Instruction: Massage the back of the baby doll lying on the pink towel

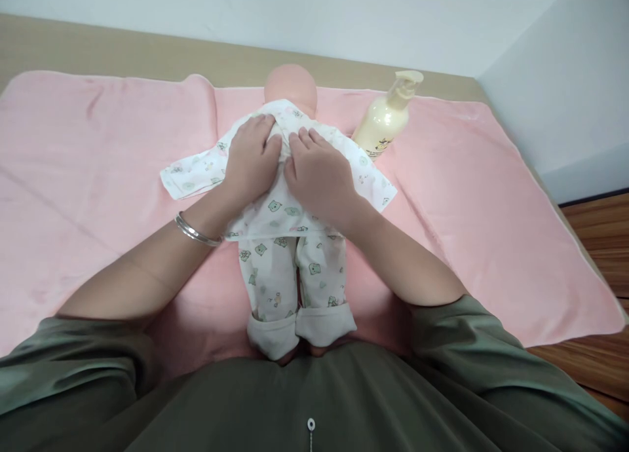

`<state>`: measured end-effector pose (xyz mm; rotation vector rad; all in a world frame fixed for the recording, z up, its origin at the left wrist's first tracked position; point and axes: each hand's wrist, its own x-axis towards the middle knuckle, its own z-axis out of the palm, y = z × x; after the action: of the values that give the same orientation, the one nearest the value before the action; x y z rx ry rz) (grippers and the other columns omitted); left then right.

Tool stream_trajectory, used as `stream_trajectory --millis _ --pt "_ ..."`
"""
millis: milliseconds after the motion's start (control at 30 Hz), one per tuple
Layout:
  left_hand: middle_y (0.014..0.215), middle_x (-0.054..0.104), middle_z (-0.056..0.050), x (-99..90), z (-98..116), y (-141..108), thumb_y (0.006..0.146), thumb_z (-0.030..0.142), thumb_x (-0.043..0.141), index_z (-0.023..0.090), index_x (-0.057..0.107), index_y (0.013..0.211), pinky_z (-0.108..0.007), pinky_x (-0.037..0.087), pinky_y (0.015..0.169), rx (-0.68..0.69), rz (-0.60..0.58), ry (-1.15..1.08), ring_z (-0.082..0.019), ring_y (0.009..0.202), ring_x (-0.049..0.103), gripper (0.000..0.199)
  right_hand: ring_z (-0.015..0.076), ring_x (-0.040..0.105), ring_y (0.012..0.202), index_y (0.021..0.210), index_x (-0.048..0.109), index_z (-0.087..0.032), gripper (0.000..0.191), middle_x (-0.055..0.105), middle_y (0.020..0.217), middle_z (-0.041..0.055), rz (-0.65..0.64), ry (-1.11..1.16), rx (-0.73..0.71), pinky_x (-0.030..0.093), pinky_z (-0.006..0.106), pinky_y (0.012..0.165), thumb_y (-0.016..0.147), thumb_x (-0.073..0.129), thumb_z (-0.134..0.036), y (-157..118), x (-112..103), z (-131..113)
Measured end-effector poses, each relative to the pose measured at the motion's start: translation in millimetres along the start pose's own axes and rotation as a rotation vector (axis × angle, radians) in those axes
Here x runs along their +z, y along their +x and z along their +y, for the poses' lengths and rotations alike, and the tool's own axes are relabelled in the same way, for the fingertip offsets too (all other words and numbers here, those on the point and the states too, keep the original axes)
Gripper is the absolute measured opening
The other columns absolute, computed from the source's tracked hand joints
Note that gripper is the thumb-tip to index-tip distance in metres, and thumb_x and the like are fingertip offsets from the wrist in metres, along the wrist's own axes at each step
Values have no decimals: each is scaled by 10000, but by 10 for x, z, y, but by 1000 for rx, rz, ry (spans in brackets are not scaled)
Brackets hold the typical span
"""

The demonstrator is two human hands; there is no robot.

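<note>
Doll (pixel 291 84) on blanket (pixel 491 229), wearing shirt (pixel 275 217) & pants (pixel 272 275) w/ cuffs (pixel 325 324) turned up, so prob. mostly dressed. Resting L hand (pixel 253 157) & R hand (pixel 322 173) on upper shirt, fingers half-bent; unclear re grip & any fastening left.

Two hands of mine (pixel 251 156) mid-frame, one bald doll (pixel 289 85), one printed shirt (pixel 275 206), one pair of trousers (pixel 268 275), one pump bottle (pixel 383 121) upper right

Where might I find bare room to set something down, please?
The pink fabric blanket lies bare left of the white printed shirt and right of the cream plastic pump bottle; its middle is crowded: dressed doll, left hand, right hand.
</note>
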<state>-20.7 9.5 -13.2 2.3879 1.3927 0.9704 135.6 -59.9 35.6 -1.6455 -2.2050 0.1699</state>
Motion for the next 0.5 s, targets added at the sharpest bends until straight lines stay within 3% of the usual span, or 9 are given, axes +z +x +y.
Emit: stream_trajectory --millis 100,200,333,500 --pt "1477 595 -113 -82 334 -109 1033 501 215 224 597 1348 -587 379 1219 -77 17 37 -328 1424 488 568 333 319 1593 1494 490 -62 531 442 1639 155 -78 24 23 272 532 1351 1015 370 -256 163 -66 154" --pt "1465 607 -129 -199 546 -164 993 396 308 213 646 1307 -578 391 1240 -78 -28 69 -352 1444 494 496 329 219 1631 1560 403 -80 587 329 1709 139 -126 33 40 195 565 1362 1008 385 -278 260 -92 250" --pt "1442 638 -75 -285 478 -80 973 419 340 266 658 1311 -559 410 1239 -147 -94 38 -331 1452 498 489 338 184 1640 1624 278 -18 664 249 1733 173 -116 -44 105 163 557 1370 1023 362 -287 169 -66 129" --pt "1515 594 -10 -239 260 98 922 537 301 238 588 1416 -530 354 1291 -265 -149 11 -295 1436 485 645 357 253 1618 1599 340 21 642 327 1697 199 -95 -132 74 203 530 1372 1006 344 -225 -61 -74 -154"
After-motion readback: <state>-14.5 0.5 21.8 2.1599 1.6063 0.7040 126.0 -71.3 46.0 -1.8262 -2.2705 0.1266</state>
